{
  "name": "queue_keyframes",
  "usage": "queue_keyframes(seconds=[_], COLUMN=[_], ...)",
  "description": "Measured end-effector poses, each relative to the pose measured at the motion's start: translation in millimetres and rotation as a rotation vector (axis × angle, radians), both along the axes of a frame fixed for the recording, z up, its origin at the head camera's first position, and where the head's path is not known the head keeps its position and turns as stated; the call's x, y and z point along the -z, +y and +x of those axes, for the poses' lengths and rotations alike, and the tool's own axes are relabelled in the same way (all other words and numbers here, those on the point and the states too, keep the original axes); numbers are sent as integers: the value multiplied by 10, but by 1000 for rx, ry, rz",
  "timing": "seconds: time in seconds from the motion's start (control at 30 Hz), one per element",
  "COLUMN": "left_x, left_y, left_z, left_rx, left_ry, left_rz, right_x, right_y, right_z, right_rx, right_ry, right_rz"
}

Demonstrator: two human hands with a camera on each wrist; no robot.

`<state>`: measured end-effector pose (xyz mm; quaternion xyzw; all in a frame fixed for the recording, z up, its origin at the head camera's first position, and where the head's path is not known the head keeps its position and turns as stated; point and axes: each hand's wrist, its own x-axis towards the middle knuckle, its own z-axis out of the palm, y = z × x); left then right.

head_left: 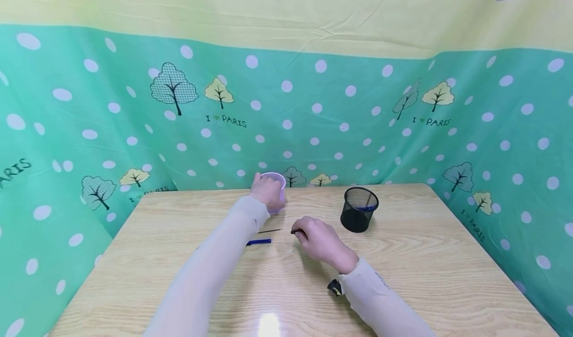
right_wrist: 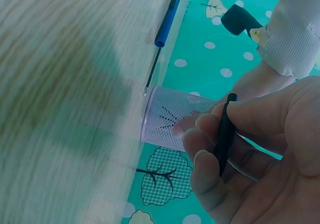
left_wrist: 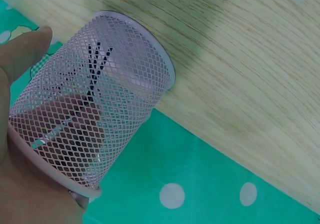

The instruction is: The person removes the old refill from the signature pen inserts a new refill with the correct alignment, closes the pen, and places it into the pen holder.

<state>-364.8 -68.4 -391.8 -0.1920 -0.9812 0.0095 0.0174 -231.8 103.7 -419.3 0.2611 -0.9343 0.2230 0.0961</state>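
My left hand (head_left: 268, 193) grips a light purple mesh pen cup (left_wrist: 95, 104), which stands near the table's far edge. In the left wrist view the thumb lies along one side, and the other fingers show through the mesh. Dark lines also appear through the wall; whether they are inside or behind I cannot tell. Between thumb and fingers, my right hand (head_left: 320, 242) pinches a short black pen-like rod (right_wrist: 226, 134), held above the table to the right of the cup. A blue pen (head_left: 259, 241) and a thin dark stick (head_left: 270, 231) lie on the wood before the cup.
To the right stands a black mesh pen cup (head_left: 356, 220) with something blue inside. The wooden table (head_left: 429, 277) ends at a green dotted curtain (head_left: 313, 143). A black device (head_left: 334, 287) sits at the right wrist.
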Motion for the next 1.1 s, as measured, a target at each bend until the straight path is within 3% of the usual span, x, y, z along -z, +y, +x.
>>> queue_keyframes(seconds=[0.5,0.97,1.1], left_x=[24,15,1], left_y=[-24,-104,-120], left_z=[10,22,43], left_rx=[4,17,34], left_ry=[24,146,218], left_rz=[66,91,95], right_x=[11,14,21], right_y=[4,9,10], right_z=[-2,-12,-18], right_rx=[-2,-8,-11], right_ry=[-10,-17,-17], right_rz=[2,1,0])
